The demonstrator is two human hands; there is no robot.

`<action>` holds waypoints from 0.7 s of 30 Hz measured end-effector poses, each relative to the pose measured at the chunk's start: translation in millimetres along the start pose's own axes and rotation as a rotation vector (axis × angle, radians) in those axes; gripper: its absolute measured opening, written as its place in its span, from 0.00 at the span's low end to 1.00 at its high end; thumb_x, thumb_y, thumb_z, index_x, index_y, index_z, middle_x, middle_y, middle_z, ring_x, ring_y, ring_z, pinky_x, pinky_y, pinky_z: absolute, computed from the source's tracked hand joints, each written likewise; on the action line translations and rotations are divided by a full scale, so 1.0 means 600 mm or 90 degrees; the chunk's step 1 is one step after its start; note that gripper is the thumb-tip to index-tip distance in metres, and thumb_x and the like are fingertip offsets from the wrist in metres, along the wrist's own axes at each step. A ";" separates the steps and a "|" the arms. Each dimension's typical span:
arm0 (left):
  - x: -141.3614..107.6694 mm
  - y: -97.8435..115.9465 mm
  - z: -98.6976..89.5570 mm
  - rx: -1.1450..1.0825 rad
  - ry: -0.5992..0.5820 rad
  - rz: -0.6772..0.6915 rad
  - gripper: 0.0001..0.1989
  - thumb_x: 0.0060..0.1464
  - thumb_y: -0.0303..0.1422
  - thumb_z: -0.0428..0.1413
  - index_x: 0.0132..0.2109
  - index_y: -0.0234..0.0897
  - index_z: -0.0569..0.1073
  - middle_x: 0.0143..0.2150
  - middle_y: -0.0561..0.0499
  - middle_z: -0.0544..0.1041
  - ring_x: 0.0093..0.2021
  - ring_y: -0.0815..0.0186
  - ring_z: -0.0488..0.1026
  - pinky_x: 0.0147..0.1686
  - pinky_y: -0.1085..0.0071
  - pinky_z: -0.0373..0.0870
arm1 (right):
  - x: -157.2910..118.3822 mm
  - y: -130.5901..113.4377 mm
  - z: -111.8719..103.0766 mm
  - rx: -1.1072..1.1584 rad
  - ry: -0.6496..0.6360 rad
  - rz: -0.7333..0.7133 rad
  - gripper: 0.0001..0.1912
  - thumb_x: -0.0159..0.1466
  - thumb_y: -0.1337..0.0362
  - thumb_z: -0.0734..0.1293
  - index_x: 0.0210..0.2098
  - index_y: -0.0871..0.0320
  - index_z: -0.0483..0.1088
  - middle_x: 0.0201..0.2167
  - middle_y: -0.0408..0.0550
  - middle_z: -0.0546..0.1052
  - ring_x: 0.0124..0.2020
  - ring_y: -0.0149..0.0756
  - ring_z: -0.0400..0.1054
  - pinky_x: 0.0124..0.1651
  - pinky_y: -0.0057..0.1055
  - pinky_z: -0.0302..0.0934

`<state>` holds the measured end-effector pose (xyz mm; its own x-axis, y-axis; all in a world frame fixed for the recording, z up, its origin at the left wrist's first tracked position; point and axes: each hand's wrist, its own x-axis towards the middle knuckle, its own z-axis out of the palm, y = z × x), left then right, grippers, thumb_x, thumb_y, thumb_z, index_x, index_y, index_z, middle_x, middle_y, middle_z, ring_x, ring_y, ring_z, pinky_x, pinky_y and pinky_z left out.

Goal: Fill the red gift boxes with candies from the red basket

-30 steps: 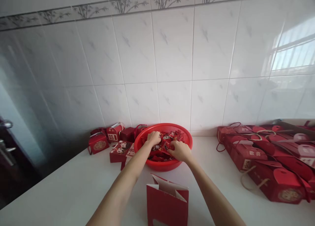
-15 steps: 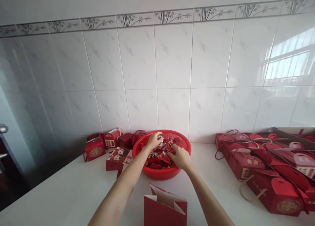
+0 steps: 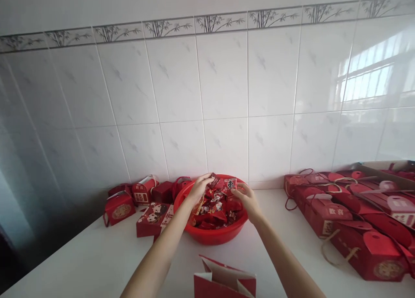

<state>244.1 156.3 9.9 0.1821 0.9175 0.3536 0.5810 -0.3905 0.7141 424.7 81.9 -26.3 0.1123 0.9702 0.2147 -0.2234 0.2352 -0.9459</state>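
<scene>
A red plastic basket (image 3: 212, 238) holds a heap of small wrapped sweets (image 3: 215, 207), mostly red. Over its left back part, my left hand (image 3: 200, 188) grips a dark red wrapped sweet (image 3: 213, 181) between thumb and fingers. My right hand (image 3: 247, 199), above the basket's right side, pinches a red packet (image 3: 230, 184) with a large black character on it. Both items are raised above the heap. In front of the basket stands an open red paper box (image 3: 223, 285), its top flaps up and its lower part cut off by the frame edge.
Several red gift boxes (image 3: 119, 207) stand left of the basket, with a panda-printed box (image 3: 154, 220) lying nearer. On the right, rows of red handled boxes (image 3: 327, 213) cover the white table (image 3: 81, 263). A cardboard carton (image 3: 385, 166) sits behind them against the tiled wall (image 3: 223, 146).
My right hand has lifted the packet with the black character out of the heap. My left hand now shows a dark red sweet instead of a shiny wrapper. The view has shifted slightly.
</scene>
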 end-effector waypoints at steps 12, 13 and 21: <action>-0.072 0.000 0.008 -0.339 0.007 0.170 0.10 0.50 0.35 0.60 0.40 0.39 0.82 0.59 0.46 0.77 0.61 0.54 0.71 0.61 0.59 0.67 | -0.017 -0.014 0.042 0.164 -0.045 0.165 0.14 0.53 0.56 0.76 0.33 0.58 0.73 0.34 0.48 0.80 0.33 0.39 0.77 0.35 0.32 0.73; -0.075 0.000 0.010 -0.299 -0.007 0.189 0.08 0.49 0.33 0.60 0.37 0.41 0.83 0.63 0.48 0.73 0.64 0.54 0.67 0.62 0.60 0.65 | -0.017 -0.014 0.044 0.170 -0.053 0.171 0.14 0.55 0.55 0.75 0.33 0.57 0.73 0.33 0.48 0.79 0.32 0.39 0.77 0.34 0.32 0.72; -0.089 0.010 0.010 -0.238 -0.138 0.190 0.11 0.46 0.28 0.55 0.26 0.42 0.82 0.61 0.51 0.74 0.65 0.53 0.65 0.64 0.59 0.61 | -0.020 -0.013 0.039 0.184 -0.132 0.162 0.20 0.47 0.60 0.80 0.36 0.59 0.75 0.30 0.46 0.80 0.31 0.36 0.76 0.36 0.30 0.72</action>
<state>242.4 105.5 -8.2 0.4789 0.7411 0.4705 0.1626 -0.6016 0.7821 402.4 70.0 -15.6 -0.1718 0.9835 0.0566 -0.4838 -0.0342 -0.8745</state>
